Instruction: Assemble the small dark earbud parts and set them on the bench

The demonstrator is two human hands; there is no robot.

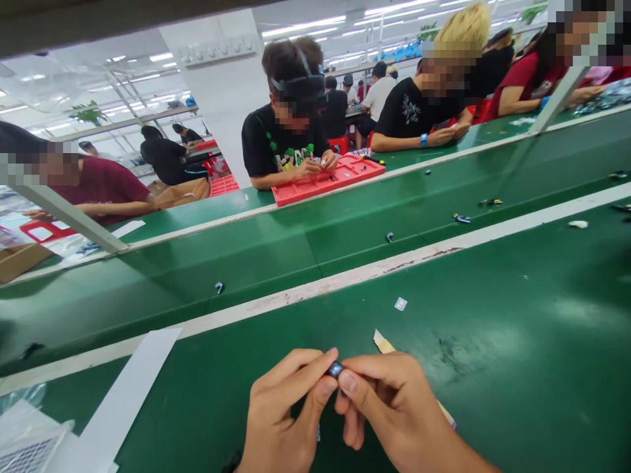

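Fluorescent tubes [305,25] light a busy workroom; on the far side, a co-worker [254,144] in a black T-shirt bends over a ribbed red plastic tray [315,187]. Nearer us, we record a smooth, semi-gloss green bench [497,401] edged by a scuffed white rail [315,287].

We find the small dark part [336,370] at near centre, apparently held clear of the bench, between the left hand [283,407] and the right hand [401,407]. The fingers of both are drawn narrow, pinching it from either side. Its exposed face is rounded and glossy, with a bluish highlight; we cannot confirm its exact type.

We judge the step in hand to be close fingertip handling, though whether checking or adjusting we cannot tell. Any further move would, in our view, call for light, even pressure and a steady grip, as so slick a surface could slip.

Just beyond the right hand we note a flat, pointed pale-and-yellow strip [383,343], partly covered; farther off, a square printed label [400,303]. On the left lies a stiff, matte white sheet [131,394], near a white mesh-patterned item [34,456].
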